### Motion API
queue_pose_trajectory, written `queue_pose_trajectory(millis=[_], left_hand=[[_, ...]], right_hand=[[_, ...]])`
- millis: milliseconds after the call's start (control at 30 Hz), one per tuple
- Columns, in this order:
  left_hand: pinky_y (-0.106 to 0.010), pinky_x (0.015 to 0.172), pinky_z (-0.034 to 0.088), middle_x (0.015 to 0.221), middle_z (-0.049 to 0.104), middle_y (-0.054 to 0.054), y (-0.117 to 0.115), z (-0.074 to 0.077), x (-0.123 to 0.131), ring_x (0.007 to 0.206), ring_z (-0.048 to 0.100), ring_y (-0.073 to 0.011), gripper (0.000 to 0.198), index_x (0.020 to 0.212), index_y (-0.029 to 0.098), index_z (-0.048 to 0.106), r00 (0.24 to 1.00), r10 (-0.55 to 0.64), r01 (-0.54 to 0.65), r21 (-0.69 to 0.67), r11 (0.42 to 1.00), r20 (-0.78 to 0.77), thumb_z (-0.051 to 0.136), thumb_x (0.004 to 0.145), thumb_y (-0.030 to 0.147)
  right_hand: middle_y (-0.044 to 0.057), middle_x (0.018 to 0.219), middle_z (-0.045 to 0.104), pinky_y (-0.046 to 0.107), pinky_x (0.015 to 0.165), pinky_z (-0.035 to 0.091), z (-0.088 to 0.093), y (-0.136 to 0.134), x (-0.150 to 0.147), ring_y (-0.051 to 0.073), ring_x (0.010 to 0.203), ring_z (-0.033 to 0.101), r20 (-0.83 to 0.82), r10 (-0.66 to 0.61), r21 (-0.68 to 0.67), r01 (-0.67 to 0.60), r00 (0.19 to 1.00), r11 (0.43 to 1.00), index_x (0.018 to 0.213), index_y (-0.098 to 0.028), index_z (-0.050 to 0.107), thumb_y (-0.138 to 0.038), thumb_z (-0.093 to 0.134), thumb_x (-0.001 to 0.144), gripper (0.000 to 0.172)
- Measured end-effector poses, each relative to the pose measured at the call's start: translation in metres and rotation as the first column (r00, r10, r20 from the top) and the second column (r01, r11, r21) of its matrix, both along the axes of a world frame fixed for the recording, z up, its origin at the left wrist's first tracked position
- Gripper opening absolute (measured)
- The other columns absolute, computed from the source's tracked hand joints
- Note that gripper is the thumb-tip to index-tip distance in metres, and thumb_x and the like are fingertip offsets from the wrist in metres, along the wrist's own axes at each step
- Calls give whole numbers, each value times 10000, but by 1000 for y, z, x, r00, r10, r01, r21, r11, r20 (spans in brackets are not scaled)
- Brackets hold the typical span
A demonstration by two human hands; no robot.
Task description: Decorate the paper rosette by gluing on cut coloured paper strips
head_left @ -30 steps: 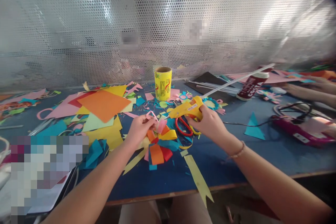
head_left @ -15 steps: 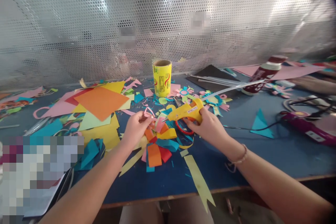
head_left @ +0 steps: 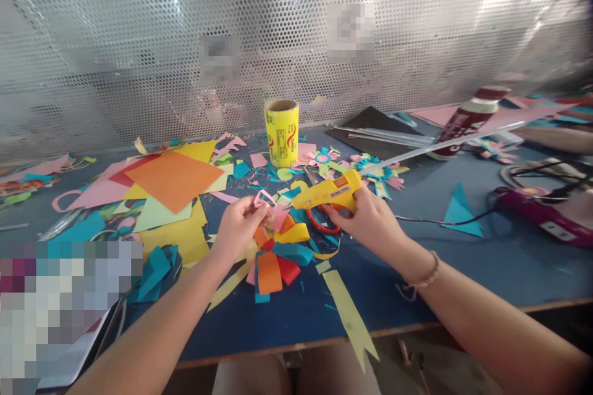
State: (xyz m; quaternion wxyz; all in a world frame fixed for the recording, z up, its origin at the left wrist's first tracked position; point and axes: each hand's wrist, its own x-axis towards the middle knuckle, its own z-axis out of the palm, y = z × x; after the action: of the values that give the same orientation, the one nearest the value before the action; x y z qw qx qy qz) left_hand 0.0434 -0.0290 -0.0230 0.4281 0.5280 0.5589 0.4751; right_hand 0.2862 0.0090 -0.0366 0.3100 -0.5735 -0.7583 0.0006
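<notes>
My right hand (head_left: pixel 370 216) is wrapped around a yellow hot glue gun (head_left: pixel 327 192), a long clear glue stick (head_left: pixel 430 147) jutting from its back end. The nozzle points left, close to the fingers of my left hand (head_left: pixel 243 225). Those fingers pinch a thin pink paper strip (head_left: pixel 264 196) bent into a loop. Just below lies a flower-like cluster of looped paper strips, among them an orange loop (head_left: pixel 269 273), a blue loop (head_left: pixel 293 253) and a yellow loop (head_left: pixel 293 234). Red-handled scissors (head_left: pixel 323 222) lie partly hidden under the glue gun.
A yellow cardboard tube (head_left: pixel 282 136) stands behind my hands. Coloured paper sheets (head_left: pixel 173 179) are piled at left. A brown bottle (head_left: pixel 467 123), a purple power strip (head_left: pixel 542 216) and a black cord are at right. A pale yellow ribbon (head_left: pixel 351 315) hangs over the front edge; a perforated metal panel rises behind.
The view has shifted slightly, and the glue stick now reaches farther right. Both hands keep nearly the same pose, the glue gun nozzle still near the pink strip.
</notes>
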Motion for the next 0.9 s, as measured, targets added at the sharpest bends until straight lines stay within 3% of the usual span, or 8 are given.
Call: queue_pose_trajectory(millis=[233,500,700,900], left_hand=[[-327,722,560,714,700,-49,0,-2,1,680,680,-187,277,746,172,572,1000,6,-6,30,1000,1,638,735,441],[-320,716,555,716,712,-58,-3,1,1,681,688,-189,278,719,163,576,1000,4,-3,44,999,-30,632,750,433],[-334,730,566,764,727,-75,-3,1,2,702,697,-193,281,738,156,588,1000,0,-1,39,999,4,640,744,432],[-332,728,570,741,724,-67,-3,2,2,681,695,-185,280,741,159,573,1000,-1,1,33,999,11,638,747,432]], right_hand=[[70,640,574,291,486,364,-4,-1,0,219,586,571,84,50,50,-54,995,997,943,-172,525,-462,520,798,324],[47,618,563,266,430,324,-11,4,2,170,498,524,123,128,301,-160,984,940,919,-157,500,-448,451,874,298],[46,620,568,265,435,340,-11,4,2,166,496,522,150,155,343,-198,977,918,946,-155,497,-425,427,903,282],[48,612,557,267,434,342,-12,5,3,169,507,518,142,116,326,-158,983,932,926,-160,504,-455,422,891,308]])
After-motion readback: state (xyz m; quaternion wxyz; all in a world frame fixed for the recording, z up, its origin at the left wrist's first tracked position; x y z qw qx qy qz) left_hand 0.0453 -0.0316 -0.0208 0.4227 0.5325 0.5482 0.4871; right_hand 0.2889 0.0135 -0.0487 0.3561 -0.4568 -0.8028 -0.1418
